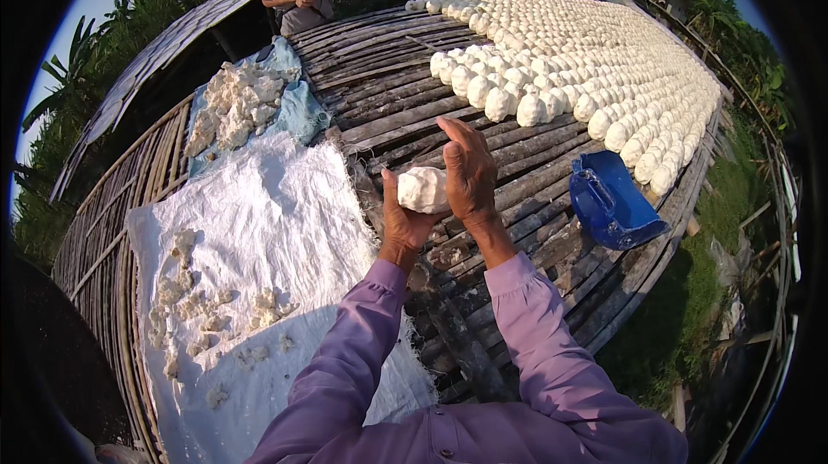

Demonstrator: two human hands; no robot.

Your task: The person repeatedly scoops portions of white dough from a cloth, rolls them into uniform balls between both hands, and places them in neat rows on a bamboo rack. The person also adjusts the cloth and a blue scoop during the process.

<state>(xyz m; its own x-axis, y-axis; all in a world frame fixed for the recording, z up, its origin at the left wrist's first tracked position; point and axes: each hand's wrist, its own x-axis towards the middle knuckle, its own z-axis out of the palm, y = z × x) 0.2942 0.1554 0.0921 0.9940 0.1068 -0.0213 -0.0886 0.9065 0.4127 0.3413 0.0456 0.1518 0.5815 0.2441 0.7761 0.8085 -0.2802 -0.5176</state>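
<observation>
Here, white lump (423,189) pressed between left hand (402,222) cupping beneath and right hand (470,172) closed flat against its side, above slatted bamboo platform (405,93); rows of shaped lumps (586,67) beyond, blue scoop (611,198) right, white sheet (259,231) left.

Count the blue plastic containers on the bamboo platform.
1: a blue container lies near the platform's right edge, beside the white lump rows. Others may be hidden.
</observation>
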